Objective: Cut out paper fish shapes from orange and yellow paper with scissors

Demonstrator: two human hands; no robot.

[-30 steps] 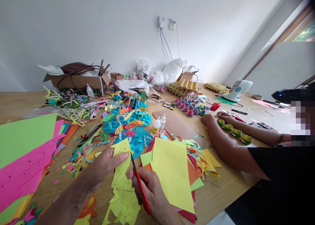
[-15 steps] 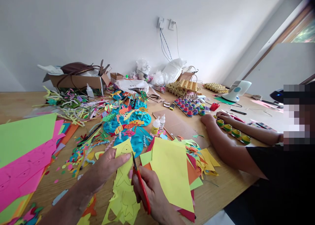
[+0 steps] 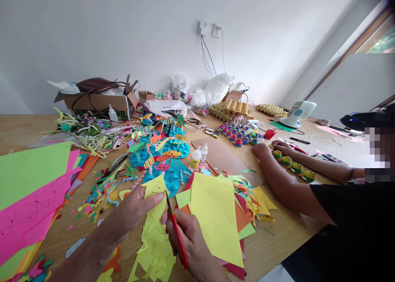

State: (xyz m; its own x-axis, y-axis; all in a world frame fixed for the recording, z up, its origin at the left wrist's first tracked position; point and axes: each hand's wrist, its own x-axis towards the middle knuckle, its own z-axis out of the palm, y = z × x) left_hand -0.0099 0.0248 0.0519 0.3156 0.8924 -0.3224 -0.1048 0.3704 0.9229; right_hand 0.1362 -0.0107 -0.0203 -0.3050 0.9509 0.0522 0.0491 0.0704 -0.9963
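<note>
My left hand pinches a yellow paper strip between thumb and fingers. Fish outlines are drawn on the strip in dark pencil or pen. Red-handled scissors are gripped in my right hand, their dark blades at the right edge of the paper beside the upper fish drawing. Below the strip lie yellow paper scraps with cut-out curves. A yellow sheet rests just right of my right hand on a pile of coloured paper.
Glue bottles stand beyond my hands. Decorated paper fish sit on blue egg-carton pieces. Coloured sheets lie at left. On the right, a co-worker's arms reach around painted egg-carton cups.
My hands, the paper strip and the scissors stay almost in place. The co-worker's head has shifted slightly to the right.
</note>
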